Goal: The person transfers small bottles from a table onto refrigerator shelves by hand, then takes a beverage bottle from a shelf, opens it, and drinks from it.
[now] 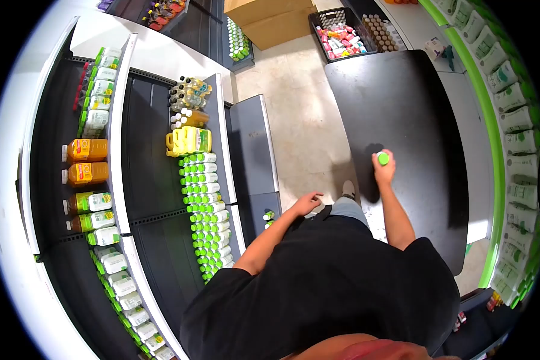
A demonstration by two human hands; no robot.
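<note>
A bottle with a green cap (383, 158) is held in my right hand (383, 168), over the left part of the black tabletop (411, 108). Its cap faces up toward me, and most of its body is hidden by the cap and my fingers. I cannot tell whether its base touches the table. Beside my body, over the floor, my left hand (308, 204) hangs loosely with nothing in it, its fingers apart. Nearest to that hand on the left is a low grey shelf with a few small green-capped bottles (269, 217).
To the left, a shelf holds rows of green-capped white bottles (204, 192), yellow jugs (189, 141) and orange juice bottles (87, 174). A black crate (342, 57) of small bottles and a cardboard box (270, 24) stand ahead. Green-edged shelving (492, 120) with white packs lines the right.
</note>
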